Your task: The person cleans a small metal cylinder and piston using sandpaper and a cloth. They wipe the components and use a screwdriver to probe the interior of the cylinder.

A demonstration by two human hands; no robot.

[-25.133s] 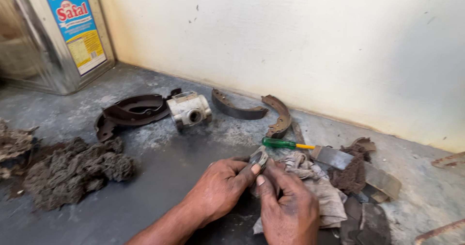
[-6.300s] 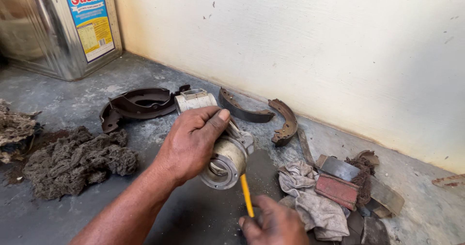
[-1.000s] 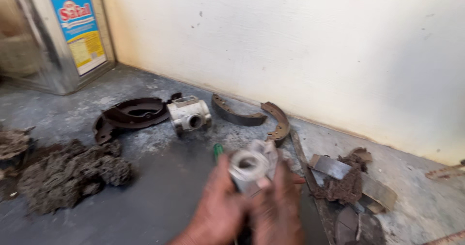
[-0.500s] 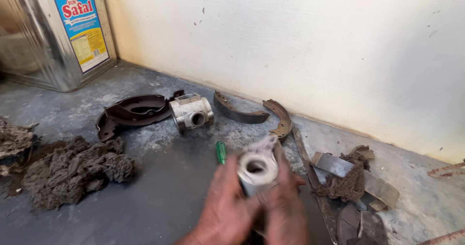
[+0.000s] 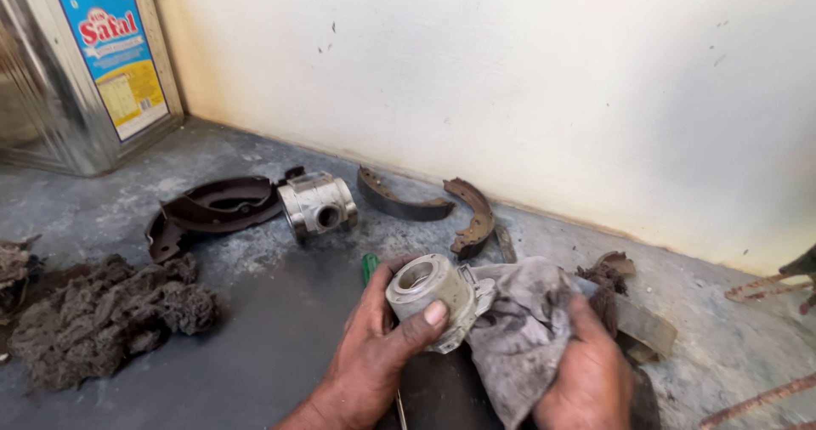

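Observation:
My left hand [image 5: 374, 353] grips a silver metal cylinder part [image 5: 431, 296] with a round open bore facing up, thumb across its side. My right hand [image 5: 586, 375] clutches a dirty grey rag [image 5: 518, 332] pressed against the right side of that part. A green screwdriver handle [image 5: 370, 267] pokes out from behind my left hand, and its thin shaft shows below the wrist. Both hands sit low in the middle of the view, above the dark grey floor [image 5: 263, 345].
A second silver cylinder [image 5: 317, 206] lies by a dark curved plate [image 5: 212, 209]. Two brake shoes [image 5: 425, 205] rest near the cream wall [image 5: 510, 82]. A heap of grimy fibre waste [image 5: 102, 315] is at left, a metal tin [image 5: 76, 56] at far left, scrap pieces [image 5: 633, 311] at right.
The rag has come into my right hand and now presses on the cylinder, which has tilted its bore upward. The view has steadied and shifted slightly right.

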